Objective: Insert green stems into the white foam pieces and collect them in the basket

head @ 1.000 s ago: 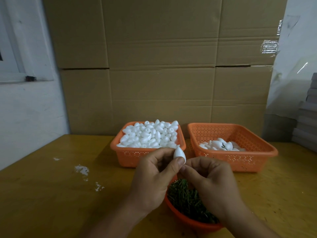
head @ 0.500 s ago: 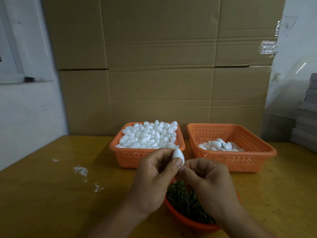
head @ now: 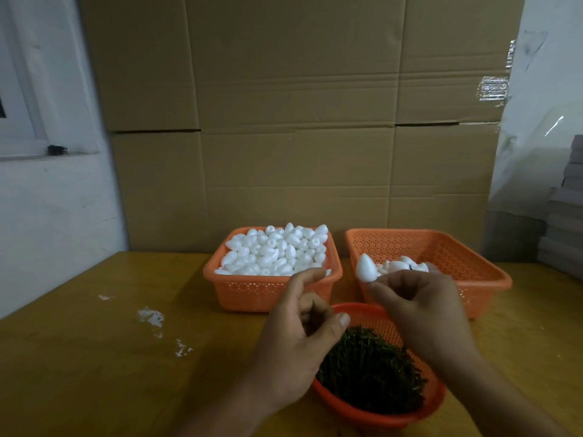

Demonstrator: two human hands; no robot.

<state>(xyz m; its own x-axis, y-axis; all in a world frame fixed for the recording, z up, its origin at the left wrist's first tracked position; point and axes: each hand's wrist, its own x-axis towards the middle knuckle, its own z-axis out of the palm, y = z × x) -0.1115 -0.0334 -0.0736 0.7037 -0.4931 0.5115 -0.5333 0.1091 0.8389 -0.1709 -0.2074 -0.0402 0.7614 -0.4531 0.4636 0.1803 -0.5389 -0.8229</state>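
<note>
My right hand (head: pixel 419 310) pinches a white foam piece (head: pixel 366 268) at its lower end, pointed tip up, over the near left corner of the right orange basket (head: pixel 473 280). That basket holds a few finished pieces (head: pixel 400 265). Whatever stem sits under the held piece is hidden by my fingers. My left hand (head: pixel 299 339) hovers apart from it with loosely curled fingers and nothing in them, just in front of the left orange basket (head: pixel 271 290), which is full of plain foam pieces (head: pixel 277 250). A round orange bowl (head: pixel 378 417) of green stems (head: pixel 369 370) lies under both hands.
A wall of cardboard boxes (head: pixel 299 137) stands right behind the baskets. White foam crumbs (head: pixel 151 316) lie on the yellow table (head: pixel 94 373) to the left. A white wall closes the left side, and grey stacked sheets (head: pixel 564 228) rise at the right.
My hands have separated. The right hand carried the foam piece right toward the right basket, and the left hand let go of it and dropped slightly.
</note>
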